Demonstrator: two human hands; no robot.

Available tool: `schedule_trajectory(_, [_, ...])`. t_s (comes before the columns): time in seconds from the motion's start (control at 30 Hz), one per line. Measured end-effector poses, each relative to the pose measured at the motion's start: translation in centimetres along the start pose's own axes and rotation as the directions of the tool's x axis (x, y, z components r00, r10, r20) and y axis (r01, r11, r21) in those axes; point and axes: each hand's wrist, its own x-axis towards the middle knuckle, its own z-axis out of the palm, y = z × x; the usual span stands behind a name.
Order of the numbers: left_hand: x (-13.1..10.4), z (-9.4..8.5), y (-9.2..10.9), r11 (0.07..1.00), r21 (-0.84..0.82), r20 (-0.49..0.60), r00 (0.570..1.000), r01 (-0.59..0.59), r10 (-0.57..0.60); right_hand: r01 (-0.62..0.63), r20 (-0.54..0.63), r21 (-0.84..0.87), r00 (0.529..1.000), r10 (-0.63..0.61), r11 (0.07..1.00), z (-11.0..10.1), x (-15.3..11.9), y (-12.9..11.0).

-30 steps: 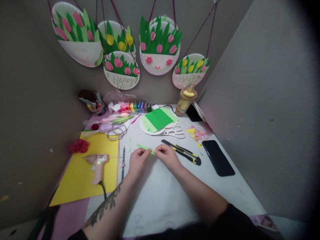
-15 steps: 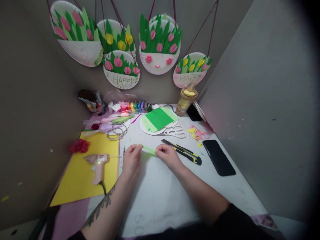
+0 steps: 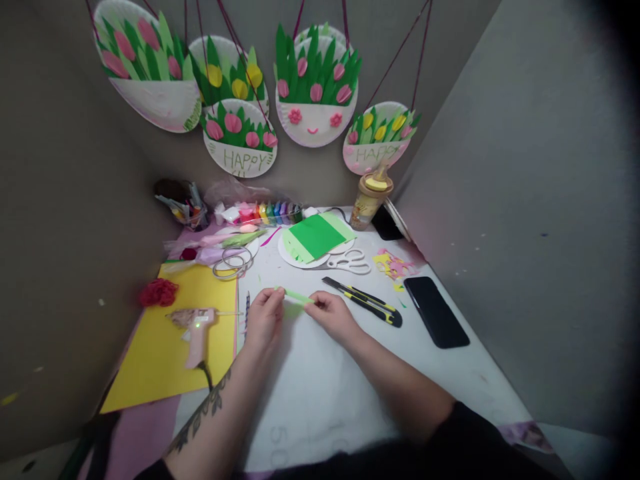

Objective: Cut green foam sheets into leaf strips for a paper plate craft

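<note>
A narrow light green paper strip (image 3: 297,296) is stretched between my two hands, above the white table. My left hand (image 3: 265,317) pinches its left end between thumb and fingers. At the other end, my right hand (image 3: 332,315) is closed on the strip, fingertips together. To the right of my right hand lies a black and yellow utility knife (image 3: 370,303). Beyond the hands, green paper sheets (image 3: 320,236) rest on a white paper plate (image 3: 286,252), with white-handled scissors (image 3: 353,262) at its right edge.
At left, a pink glue gun (image 3: 199,333) and a red yarn-like bundle (image 3: 159,292) lie on yellow paper (image 3: 145,363). A black phone (image 3: 436,312) is at right. Behind stand a cup (image 3: 369,202) and a pen holder (image 3: 187,210). Decorated paper plates (image 3: 317,123) hang on the wall.
My right hand has shifted slightly left along the strip, its fingers now lower on the end. My left hand keeps its pinch. The whole view has moved a little.
</note>
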Motion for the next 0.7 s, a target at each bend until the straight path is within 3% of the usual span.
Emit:
schedule_trajectory(0.1, [0.7, -0.6, 0.5, 0.998, -0.05, -0.033, 0.999, -0.038, 0.036, 0.043, -0.033, -0.026, 0.998, -0.044, 0.999, -0.3, 0.0, 0.0])
schedule_trajectory(0.23, [0.8, -0.9, 0.7, 0.998, -0.033, -0.028, 0.998, -0.058, 0.058, 0.073, -0.094, 0.069, 0.993, -0.066, 0.995, -0.3, 0.3, 0.1])
schedule_trajectory(0.4, [0.0, 0.0, -0.1, 1.0, 0.024, 0.029, 1.0, 0.001, -0.002, 0.069, -0.034, 0.039, 0.997, -0.067, 0.997, 0.1, 0.1, -0.1])
schedule_trajectory(0.6, [1.0, -0.7, 0.9, 0.997, -0.02, -0.047, 0.996, -0.072, 0.071, 0.049, -0.107, 0.042, 0.993, -0.045, 0.998, -0.5, 0.3, -0.4])
schedule_trajectory(0.7, [0.5, -0.5, 0.4, 0.996, 0.071, 0.065, 0.997, -0.049, 0.045, 0.058, -0.118, 0.069, 0.992, -0.05, 0.996, -0.6, 0.6, -0.1])
